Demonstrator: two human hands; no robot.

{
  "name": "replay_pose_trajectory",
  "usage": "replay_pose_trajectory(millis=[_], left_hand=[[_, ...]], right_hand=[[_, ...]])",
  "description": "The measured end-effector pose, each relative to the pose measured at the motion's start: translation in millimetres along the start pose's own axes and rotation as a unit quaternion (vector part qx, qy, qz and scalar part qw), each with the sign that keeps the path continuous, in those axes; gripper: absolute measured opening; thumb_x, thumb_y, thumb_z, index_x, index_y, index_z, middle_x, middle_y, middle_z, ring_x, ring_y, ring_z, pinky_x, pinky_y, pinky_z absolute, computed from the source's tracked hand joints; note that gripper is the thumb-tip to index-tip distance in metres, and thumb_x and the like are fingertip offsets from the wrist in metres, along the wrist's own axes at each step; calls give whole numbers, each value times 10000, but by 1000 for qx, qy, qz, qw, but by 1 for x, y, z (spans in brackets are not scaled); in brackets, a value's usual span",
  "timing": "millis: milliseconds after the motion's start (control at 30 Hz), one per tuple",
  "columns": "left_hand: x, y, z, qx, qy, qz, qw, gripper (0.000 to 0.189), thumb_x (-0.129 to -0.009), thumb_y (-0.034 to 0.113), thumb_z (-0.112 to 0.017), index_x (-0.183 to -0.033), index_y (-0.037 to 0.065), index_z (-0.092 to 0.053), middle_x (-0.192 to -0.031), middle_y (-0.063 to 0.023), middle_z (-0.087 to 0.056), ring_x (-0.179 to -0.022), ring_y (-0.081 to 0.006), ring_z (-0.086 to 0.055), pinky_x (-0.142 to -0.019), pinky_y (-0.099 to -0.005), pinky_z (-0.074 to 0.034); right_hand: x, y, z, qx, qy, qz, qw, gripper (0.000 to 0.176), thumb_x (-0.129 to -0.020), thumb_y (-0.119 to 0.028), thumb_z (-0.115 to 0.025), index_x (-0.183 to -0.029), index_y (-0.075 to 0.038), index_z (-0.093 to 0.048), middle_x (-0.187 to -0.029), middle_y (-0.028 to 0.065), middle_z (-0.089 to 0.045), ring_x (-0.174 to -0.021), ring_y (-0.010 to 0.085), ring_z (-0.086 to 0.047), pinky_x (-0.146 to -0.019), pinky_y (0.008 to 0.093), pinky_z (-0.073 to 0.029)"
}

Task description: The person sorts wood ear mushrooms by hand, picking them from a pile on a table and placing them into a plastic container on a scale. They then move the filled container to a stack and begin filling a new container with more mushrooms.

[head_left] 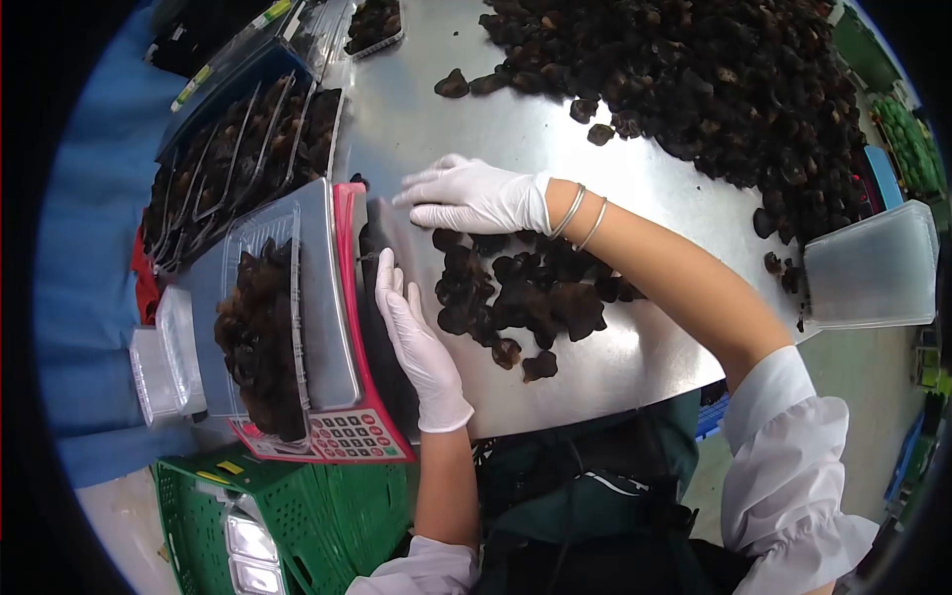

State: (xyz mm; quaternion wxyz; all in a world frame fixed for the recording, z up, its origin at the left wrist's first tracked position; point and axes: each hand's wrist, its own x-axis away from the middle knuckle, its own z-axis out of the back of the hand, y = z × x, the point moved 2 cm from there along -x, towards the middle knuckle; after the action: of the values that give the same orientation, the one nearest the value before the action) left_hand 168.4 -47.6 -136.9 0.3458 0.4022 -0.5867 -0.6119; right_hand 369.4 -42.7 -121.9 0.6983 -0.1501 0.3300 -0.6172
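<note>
My left hand (421, 352), in a white glove, stands beside the pink-edged scale (349, 297) with its fingers stretched out and nothing visible in them. Over the steel table, my right hand (481, 198), also gloved, lies with fingers extended towards the scale; no object shows in it. Just below the right hand and wrist is a small heap of dark wood ear mushrooms (540, 297), partly covered by the forearm. On the scale's plate rests a clear plastic tray (297, 327) filled with wood ear mushrooms (260, 342).
A large mushroom pile (684, 79) covers the far right of the steel table (397, 109). Filled trays (238, 149) stand beyond the scale. Stacked clear containers (873, 266) sit at the right edge, nested empty trays (164, 357) at left. A green crate (288, 516) is below.
</note>
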Motion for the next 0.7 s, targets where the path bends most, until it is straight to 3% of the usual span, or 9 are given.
replay_pose_trajectory(millis=[67, 200, 267, 300, 367, 467, 567, 667, 700], left_hand=[[-3, -9, 9, 62, 1, 12, 998, 580, -1108, 381, -271, -1529, -14, -339, -1583, -165, -332, -1485, -318, -295, -1243, -432, -217], [-4, -6, 9, 89, -21, 24, 995, 552, -1107, 345, -294, -1530, -5, -354, -1580, -159, -351, -1481, -306, -312, -1239, -417, -228], [-9, -1, 4, 19, -71, 3, 997, 524, -1104, 304, -319, -1510, -22, -380, -1565, -163, -374, -1456, -292, -351, -1226, -401, -248], [-12, -1, -2, -53, -119, -26, 991, 496, -1101, 263, -343, -1490, -40, -405, -1550, -168, -398, -1430, -278, -391, -1213, -384, -268], [-20, -8, -14, -21, -107, -65, 992, 436, -1080, 209, -408, -1438, -26, -495, -1498, -169, -476, -1400, -273, -432, -1184, -375, -303], [-21, 5, -27, -139, -185, -49, 972, 385, -1071, 224, -454, -1343, -1, -606, -1363, -165, -608, -1358, -281, -483, -1151, -370, -339], [-18, 5, -30, -94, -240, -43, 965, 387, -1071, 228, -460, -1343, -6, -604, -1347, -153, -626, -1322, -264, -523, -1139, -365, -355], [-19, 7, -34, -16, -279, -2, 960, 439, -1090, 280, -407, -1342, -24, -600, -1327, -145, -639, -1289, -233, -556, -1139, -363, -368], [-19, 5, -36, 11, -294, 8, 956, 475, -1099, 310, -375, -1346, -30, -595, -1328, -142, -636, -1288, -226, -560, -1150, -365, -366]], right_hand=[[5, -10, 1, -41, -88, 32, 995, 437, -1029, -383, -504, -1270, -46, -640, -1428, 189, -537, -1257, 391, -532, -1104, 419, -407], [36, -28, 43, -131, -150, -20, 980, 404, -1032, -340, -516, -1209, -9, -665, -1239, 139, -653, -1149, 298, -605, -1032, 389, -471], [63, -37, 68, -252, -197, -208, 924, 385, -1013, -337, -522, -1192, -37, -683, -1164, 98, -689, -1116, 192, -638, -1016, 337, -474], [75, -41, 78, -251, -195, -214, 923, 385, -1013, -337, -522, -1192, -37, -683, -1164, 98, -689, -1116, 192, -638, -1016, 337, -474], [96, -46, 95, -251, -113, -179, 944, 364, -1021, -292, -511, -1190, -23, -689, -1126, 85, -704, -1108, 147, -643, -1010, 313, -477], [131, -38, 116, -269, 40, -176, 946, 391, -1031, -295, -503, -1253, -13, -659, -1153, 99, -702, -1141, 194, -636, -1048, 340, -465], [169, -19, 118, -178, 74, -212, 958, 421, -1046, -324, -494, -1286, -7, -631, -1292, 124, -645, -1235, 228, -585, -1081, 365, -442], [187, -13, 87, -56, 181, -238, 952, 435, -1035, -306, -523, -1402, -73, -543, -1326, 171, -608, -1252, 278, -568, -1083, 375, -437], [185, -17, 74, -49, 158, -267, 949, 436, -1023, -289, -530, -1415, -96, -534, -1326, 182, -601, -1251, 309, -563, -1088, 385, -429]])
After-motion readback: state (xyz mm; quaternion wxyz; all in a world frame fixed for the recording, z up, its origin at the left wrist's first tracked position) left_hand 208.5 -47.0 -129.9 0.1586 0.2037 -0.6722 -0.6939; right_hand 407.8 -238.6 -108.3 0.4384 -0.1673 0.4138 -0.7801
